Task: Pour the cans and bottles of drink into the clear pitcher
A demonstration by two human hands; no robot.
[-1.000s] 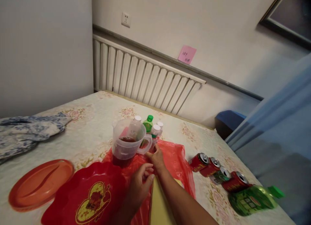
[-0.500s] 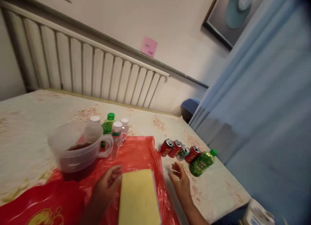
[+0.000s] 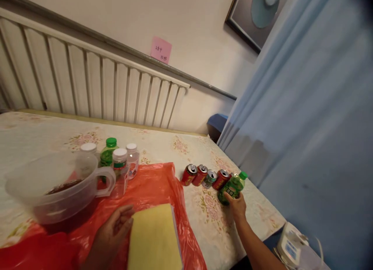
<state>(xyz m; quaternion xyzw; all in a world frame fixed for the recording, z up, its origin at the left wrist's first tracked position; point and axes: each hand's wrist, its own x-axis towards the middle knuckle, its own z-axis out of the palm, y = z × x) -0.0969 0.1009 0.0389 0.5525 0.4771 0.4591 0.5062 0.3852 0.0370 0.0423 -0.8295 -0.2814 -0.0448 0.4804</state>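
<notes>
My right hand is closed around the lower part of a green plastic bottle with a green cap, thumb across its label. The bottle is upright with a slight tilt, beside a row of several drink cans, red ones and a green-grey one. My left hand hangs with loosely curled fingers, thumb apart, holding nothing. It is at the left edge of a yellow-covered pad or book, which lies on a red plastic sheet. Whether the fingers touch the pad, I cannot tell.
At left, a clear plastic jug with dark contents stands behind a red tray. Clear bottles with white caps and another green bottle are beside it. A white power strip lies at lower right, below a blue curtain.
My right hand has moved from open space near the cans onto the green bottle and closed on it. The view has swung right; my left hand stays by the yellow pad.
</notes>
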